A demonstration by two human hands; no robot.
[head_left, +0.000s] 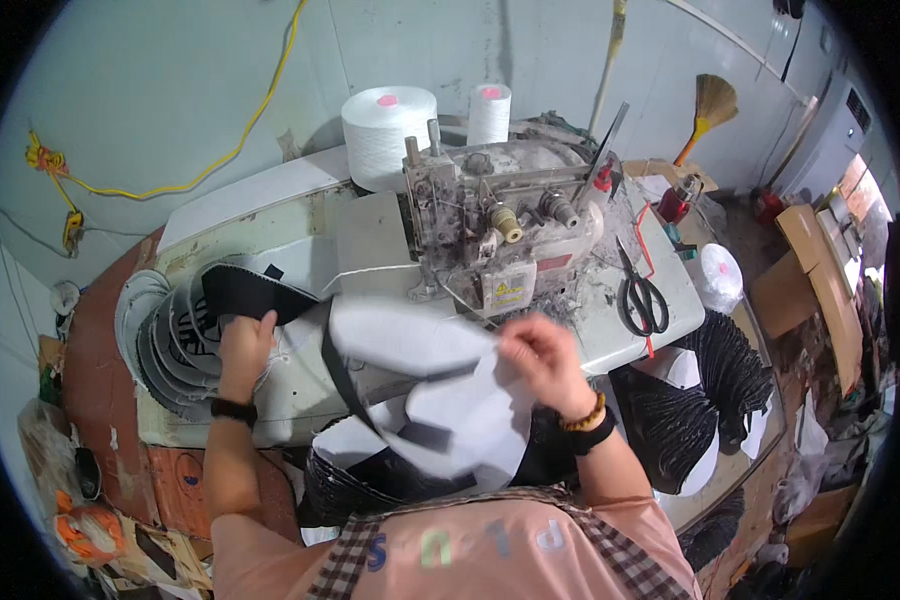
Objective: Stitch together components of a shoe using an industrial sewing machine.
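Observation:
My left hand [245, 347] is closed on the lower edge of a black curved fabric piece [255, 292], beside a stack of curved grey-white pieces [160, 350] on the machine table. My right hand [548, 365] pinches the right edge of a white fabric piece [400, 335] with a dark strip, smeared by motion in front of me. A dusty industrial sewing machine [510, 230] stands just beyond, a white thread running from its left side. Below the white piece, at my lap, lies a bundle of black and white pieces [360, 490].
Behind the machine stand a large thread cone [388, 130] and a smaller one [489, 115]. Black scissors [642, 300] lie on the table's right side. More black and white pieces [705, 400] are heaped at right, near a cardboard box [805, 295]. A yellow cord [200, 180] hangs on the wall.

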